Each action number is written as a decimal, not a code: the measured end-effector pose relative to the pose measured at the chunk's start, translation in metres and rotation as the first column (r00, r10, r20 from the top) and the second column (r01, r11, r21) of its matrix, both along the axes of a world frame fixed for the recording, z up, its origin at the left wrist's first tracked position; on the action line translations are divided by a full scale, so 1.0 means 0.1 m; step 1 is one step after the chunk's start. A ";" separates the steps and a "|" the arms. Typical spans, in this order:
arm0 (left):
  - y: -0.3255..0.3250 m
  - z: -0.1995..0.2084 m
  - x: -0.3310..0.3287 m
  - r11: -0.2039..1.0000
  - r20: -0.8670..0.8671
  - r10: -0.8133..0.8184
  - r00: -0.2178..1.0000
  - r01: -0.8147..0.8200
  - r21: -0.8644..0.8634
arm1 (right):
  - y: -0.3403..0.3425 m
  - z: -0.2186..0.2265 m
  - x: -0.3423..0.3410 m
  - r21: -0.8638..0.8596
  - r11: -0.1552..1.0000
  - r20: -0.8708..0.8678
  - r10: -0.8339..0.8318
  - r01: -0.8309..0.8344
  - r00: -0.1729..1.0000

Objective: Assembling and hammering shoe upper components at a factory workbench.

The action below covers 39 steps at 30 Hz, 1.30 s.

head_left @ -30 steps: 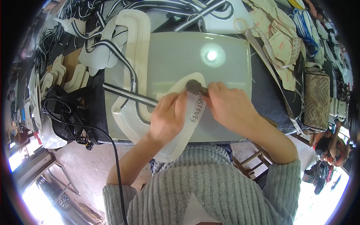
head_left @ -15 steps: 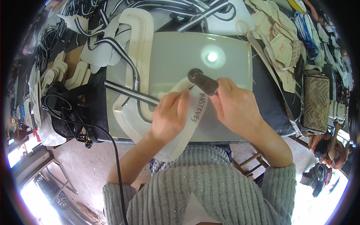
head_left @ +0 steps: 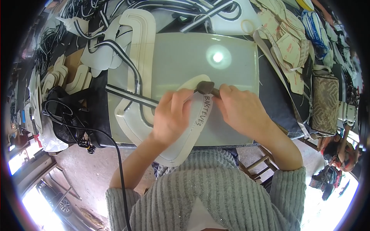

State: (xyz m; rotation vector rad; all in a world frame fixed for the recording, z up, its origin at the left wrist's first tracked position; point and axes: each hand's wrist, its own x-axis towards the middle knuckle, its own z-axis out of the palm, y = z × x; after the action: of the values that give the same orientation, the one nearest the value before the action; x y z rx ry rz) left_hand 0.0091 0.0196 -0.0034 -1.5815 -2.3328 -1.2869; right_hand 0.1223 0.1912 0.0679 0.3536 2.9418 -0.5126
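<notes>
My right hand [head_left: 243, 111] is closed around a small dark-headed hammer [head_left: 205, 87]. The hammer's head is down at the upper end of a curved, cream-edged white panel [head_left: 180, 149], close to my left fingertips. Handwriting in dark marker runs along the panel's right side. My left hand [head_left: 169, 117] rests over the panel with its fingers pinched on a black-and-white strip [head_left: 131, 95], whose free end sticks out to the left. The exact grip point lies hidden under the fingers. Below both hands lies a grey-green board [head_left: 231, 127].
A tall cream template [head_left: 144, 46] lies on the board's left side. More striped strips [head_left: 185, 11] are heaped at the back. Cream cut pieces [head_left: 289, 48] pile up at the right, beside a patterned pouch [head_left: 325, 104]. A black cable [head_left: 117, 154] hangs over the left table edge.
The hammer head has come down and toward me, onto the panel by my left fingers. My left hand stays nearly in place, its fingers shifted slightly.
</notes>
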 end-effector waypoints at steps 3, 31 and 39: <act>0.12 0.12 -0.05 0.999 0.124 0.029 0.992 -0.026 -0.021 | 0.03 -0.01 0.02 0.008 0.999 -0.016 -0.031 0.031 0.999; 0.06 0.03 -0.20 0.993 -0.203 -0.120 0.972 0.120 -0.012 | 0.04 0.04 -0.04 -0.052 0.998 -0.003 0.027 -0.027 1.000; -0.02 0.00 0.03 1.000 -0.094 0.014 0.995 -0.013 0.016 | 0.02 0.00 -0.04 -0.014 1.000 0.040 -0.013 0.013 0.999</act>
State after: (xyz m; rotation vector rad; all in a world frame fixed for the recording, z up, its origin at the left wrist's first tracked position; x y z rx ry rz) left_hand 0.0118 0.0181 -0.0036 -1.5830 -2.2680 -1.1970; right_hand 0.1184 0.1934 0.0680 0.3771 2.8976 -0.5213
